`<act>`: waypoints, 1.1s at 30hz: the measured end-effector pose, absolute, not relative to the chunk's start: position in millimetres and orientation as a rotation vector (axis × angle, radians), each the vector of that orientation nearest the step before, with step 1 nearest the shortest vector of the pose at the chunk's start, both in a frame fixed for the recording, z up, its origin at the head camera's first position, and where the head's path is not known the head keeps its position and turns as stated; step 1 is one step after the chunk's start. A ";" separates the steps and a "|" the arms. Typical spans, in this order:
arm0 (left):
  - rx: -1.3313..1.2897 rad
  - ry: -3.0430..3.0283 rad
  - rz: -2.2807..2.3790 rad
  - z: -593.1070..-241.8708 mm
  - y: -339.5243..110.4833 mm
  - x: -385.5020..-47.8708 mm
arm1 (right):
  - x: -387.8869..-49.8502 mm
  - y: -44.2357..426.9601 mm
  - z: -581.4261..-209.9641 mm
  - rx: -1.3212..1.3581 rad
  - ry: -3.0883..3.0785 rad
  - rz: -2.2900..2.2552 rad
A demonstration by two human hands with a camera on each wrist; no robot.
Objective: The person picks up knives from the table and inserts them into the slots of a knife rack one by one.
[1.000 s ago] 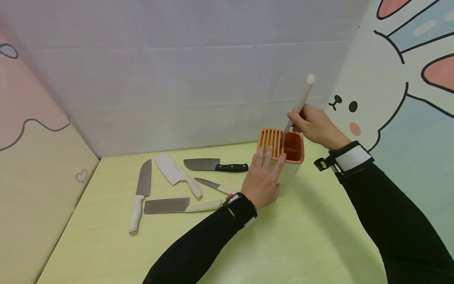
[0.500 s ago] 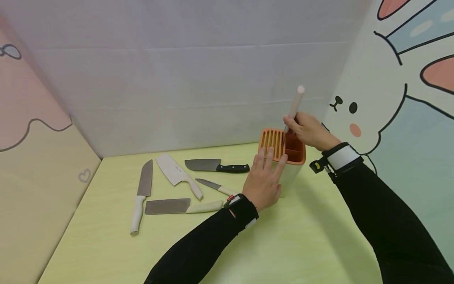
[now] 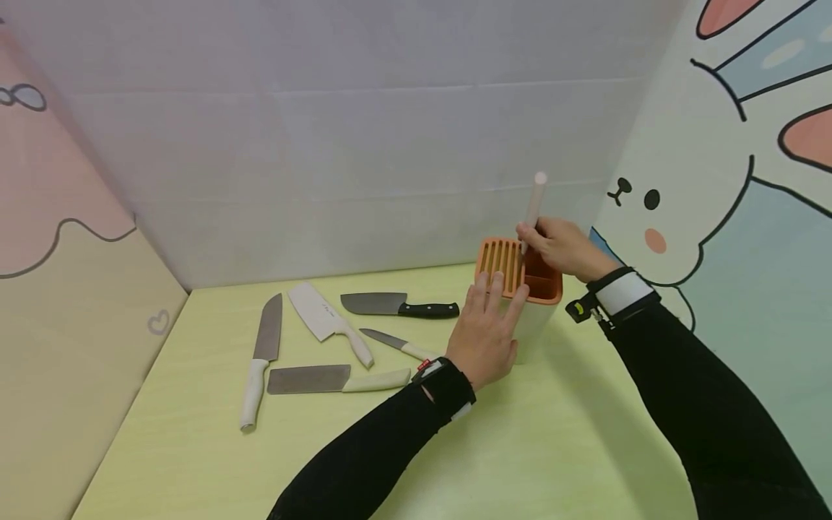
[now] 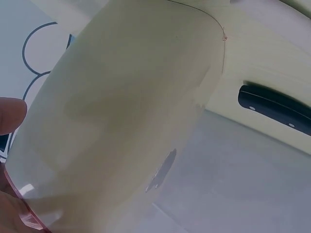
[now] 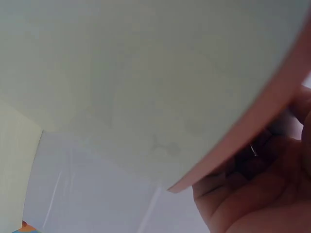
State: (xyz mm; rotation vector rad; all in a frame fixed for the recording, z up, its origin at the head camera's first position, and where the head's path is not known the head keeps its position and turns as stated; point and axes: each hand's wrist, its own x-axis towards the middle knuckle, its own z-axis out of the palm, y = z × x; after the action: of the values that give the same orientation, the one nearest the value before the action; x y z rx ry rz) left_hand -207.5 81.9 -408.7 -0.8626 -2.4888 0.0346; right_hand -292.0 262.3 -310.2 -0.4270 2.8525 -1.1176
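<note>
A pale holder [image 3: 536, 321] with an orange slotted top [image 3: 551, 295] stands at the right of the table. My right hand [image 3: 564, 247] pinches a knife by its white handle [image 3: 536, 198], the handle upright and the blade down in the slotted top, mostly hidden. My left hand [image 3: 484, 332] rests on the holder's near edge with fingers straight and spread. In the left wrist view the holder's side [image 4: 116, 107] fills the middle, with a fingertip at the left. In the right wrist view curled fingers [image 5: 262, 179] show beside the orange rim [image 5: 243, 128].
On the table [image 3: 195, 462], left of the holder, lie a white-handled knife [image 3: 265, 336], a white cleaver [image 3: 325, 314], a black-handled knife [image 3: 429, 310], a small knife [image 3: 386, 338] and a wide-bladed knife [image 3: 312, 379]. A pale wall [image 3: 325, 144] stands behind.
My right hand has moved down and left with the knife, whose blade has sunk deeper into the slotted top while its handle has become more upright. My left hand stays on the holder.
</note>
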 end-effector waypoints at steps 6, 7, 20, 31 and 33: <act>-0.862 -2.483 0.053 -408.6 83.3 -207.9 | -293.1 264.1 -314.2 -0.449 2.845 -1.088; -0.862 -2.483 0.056 -408.6 83.7 -207.7 | -293.5 264.8 -315.3 -0.453 2.846 -1.084; -0.860 -2.472 0.055 -411.7 87.3 -207.4 | -296.5 269.9 -322.8 -0.469 2.888 -1.020; -0.863 -2.476 0.061 -411.7 87.4 -207.8 | -296.1 271.9 -327.0 -0.459 2.930 -1.032; -0.861 -2.476 0.063 -411.7 87.4 -207.9 | -296.2 272.5 -328.4 -0.461 2.940 -1.042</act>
State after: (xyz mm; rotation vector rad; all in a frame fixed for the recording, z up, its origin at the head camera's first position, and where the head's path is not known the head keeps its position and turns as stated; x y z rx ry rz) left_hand -207.9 87.4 -411.7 -0.8610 -2.4756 0.0628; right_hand -296.2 272.5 -328.4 -0.4606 2.9399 -1.0418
